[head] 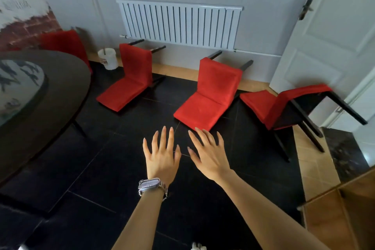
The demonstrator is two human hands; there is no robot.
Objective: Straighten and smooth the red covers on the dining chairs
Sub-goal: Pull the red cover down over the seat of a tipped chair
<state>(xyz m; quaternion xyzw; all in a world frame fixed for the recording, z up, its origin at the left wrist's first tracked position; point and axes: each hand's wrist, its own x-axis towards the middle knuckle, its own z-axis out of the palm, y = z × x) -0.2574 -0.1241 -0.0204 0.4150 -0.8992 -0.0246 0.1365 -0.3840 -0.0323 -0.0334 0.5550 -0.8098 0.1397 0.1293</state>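
Note:
Three dining chairs with red covers lie tipped over on the dark floor. The left chair [126,79] and the middle chair [211,95] lie on their backs with legs toward the wall. The right chair [272,107] lies on its side, its red cover loose and bunched over the black frame. A fourth red-covered chair [65,44] stands upright behind the table. My left hand [161,156], with a watch on its wrist, and my right hand [209,154] are stretched out with spread fingers, holding nothing. The right fingertips are just short of the middle chair's near edge.
A round dark table [67,95] with a glass turntable fills the left side. A white radiator [180,23] hangs on the far wall, with a white bucket [108,59] below its left end. A white door [328,32] stands open at right. A wooden cabinet [341,209] is at lower right.

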